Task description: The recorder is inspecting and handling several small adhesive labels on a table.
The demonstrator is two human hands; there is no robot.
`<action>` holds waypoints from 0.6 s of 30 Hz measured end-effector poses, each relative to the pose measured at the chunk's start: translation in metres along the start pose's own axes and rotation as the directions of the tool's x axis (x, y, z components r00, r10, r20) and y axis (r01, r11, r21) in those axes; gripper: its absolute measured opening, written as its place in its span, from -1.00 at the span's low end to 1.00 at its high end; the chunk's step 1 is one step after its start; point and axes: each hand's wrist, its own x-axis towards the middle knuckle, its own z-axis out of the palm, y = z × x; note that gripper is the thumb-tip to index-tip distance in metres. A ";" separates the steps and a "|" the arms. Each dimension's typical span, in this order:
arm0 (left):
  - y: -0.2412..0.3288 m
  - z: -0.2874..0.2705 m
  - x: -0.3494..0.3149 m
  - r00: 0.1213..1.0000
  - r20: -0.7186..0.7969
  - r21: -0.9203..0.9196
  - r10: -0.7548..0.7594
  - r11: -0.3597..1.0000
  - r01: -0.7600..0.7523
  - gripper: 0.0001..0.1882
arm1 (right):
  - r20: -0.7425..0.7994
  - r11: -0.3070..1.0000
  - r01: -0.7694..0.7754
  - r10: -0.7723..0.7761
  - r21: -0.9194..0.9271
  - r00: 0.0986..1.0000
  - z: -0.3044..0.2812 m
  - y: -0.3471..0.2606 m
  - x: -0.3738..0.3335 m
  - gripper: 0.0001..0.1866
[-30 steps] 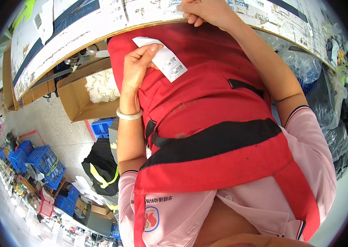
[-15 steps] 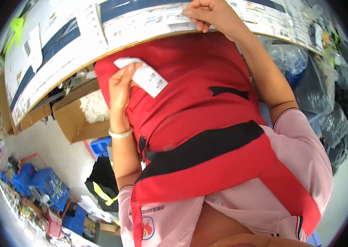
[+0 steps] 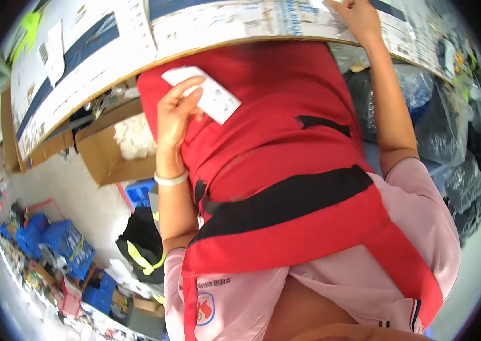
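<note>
My left hand [image 3: 175, 116] is closed on a white paper label [image 3: 217, 98] with small dark print, holding it above the lap of my red apron [image 3: 263, 85]. Its thumb and fingers pinch the label at one side. At the top right of the view, my right hand [image 3: 358, 21] is over the worktable [image 3: 212, 33], close to its front edge. The fingers there are bent together near the tabletop, partly cut off by the picture's upper edge. Whatever they may hold is too small to make out.
Tape and paper scraps cover the tabletop. Below its left part stands an open cardboard box [image 3: 101, 153] with pale scraps. Bagged goods [image 3: 442, 128] crowd the right side. Blue crates [image 3: 69, 244] and a black garment [image 3: 141, 241] with a yellow-green stripe are at lower left.
My right hand has moved right along the table and farther toward its back. The left hand has shifted slightly up with the label, turning it a little.
</note>
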 end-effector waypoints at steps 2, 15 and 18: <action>0.001 0.006 -0.001 1.000 0.003 -0.034 0.009 0.999 -0.009 -0.79 | 0.109 0.956 0.121 -0.155 0.267 0.982 0.027 -0.010 -0.024 -0.77; -0.005 0.001 -0.006 0.999 0.024 0.008 0.049 0.999 -0.049 -0.77 | 0.779 0.737 -0.353 -0.366 0.577 0.510 0.112 -0.092 -0.110 -0.81; -0.005 0.000 -0.005 0.999 0.025 0.031 0.036 0.999 -0.036 -0.77 | 0.724 0.718 -0.309 -0.382 0.624 0.574 0.107 -0.098 -0.113 -0.82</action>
